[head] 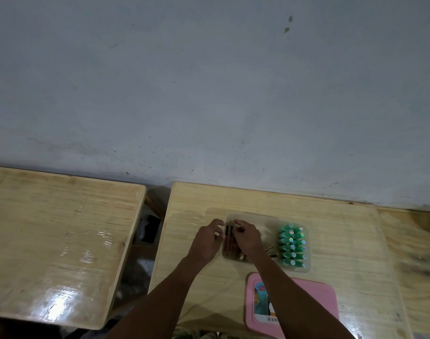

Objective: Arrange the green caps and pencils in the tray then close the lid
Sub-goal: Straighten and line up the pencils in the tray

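Observation:
A clear plastic tray (267, 217) sits on the right wooden table. Several green caps (292, 245) stand packed in two rows at its right end. Dark pencils (229, 237) lie lengthwise at its left end. My left hand (207, 242) rests at the tray's left rim, fingers bent beside the pencils. My right hand (248, 237) is over the tray, its fingertips pinching the tops of the pencils. More pencil ends (270, 248) show to the right of my right wrist. The pink lid (314, 294) lies flat on the table in front of the tray, partly under my right forearm.
A second wooden table (57, 236) stands to the left, separated by a narrow gap with dark objects (149, 228) below. A pale wall (209, 94) rises right behind both tables. Bare tabletop (351, 241) extends to the right of the tray.

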